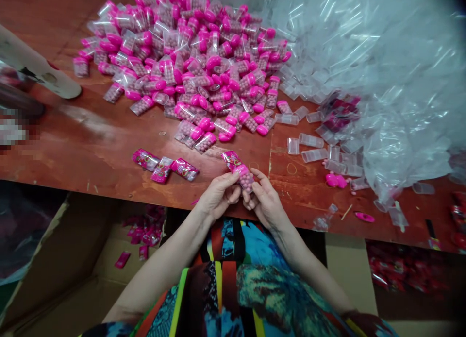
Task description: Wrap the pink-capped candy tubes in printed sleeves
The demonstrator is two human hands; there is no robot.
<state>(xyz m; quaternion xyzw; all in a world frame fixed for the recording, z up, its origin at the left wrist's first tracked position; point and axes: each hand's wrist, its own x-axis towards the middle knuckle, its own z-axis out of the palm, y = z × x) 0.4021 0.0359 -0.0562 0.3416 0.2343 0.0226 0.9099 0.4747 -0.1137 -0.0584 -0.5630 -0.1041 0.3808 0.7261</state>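
Note:
At the near edge of the brown table (109, 147), my left hand (218, 196) and my right hand (265, 201) together hold one small clear candy container (244, 177) filled with pink balls. A pink printed wrapper (231, 160) covers its far end. Both hands pinch the container from either side. A large heap of filled containers with pink caps (196, 60) lies further back on the table. Three wrapped containers (163, 167) lie left of my hands.
Empty clear containers (313, 147) and loose pink caps (337, 180) lie to the right, beside a big pile of clear plastic (382, 60). A cardboard box (73, 269) with wrapped pieces stands below the table at left. A pale tube (40, 67) lies at far left.

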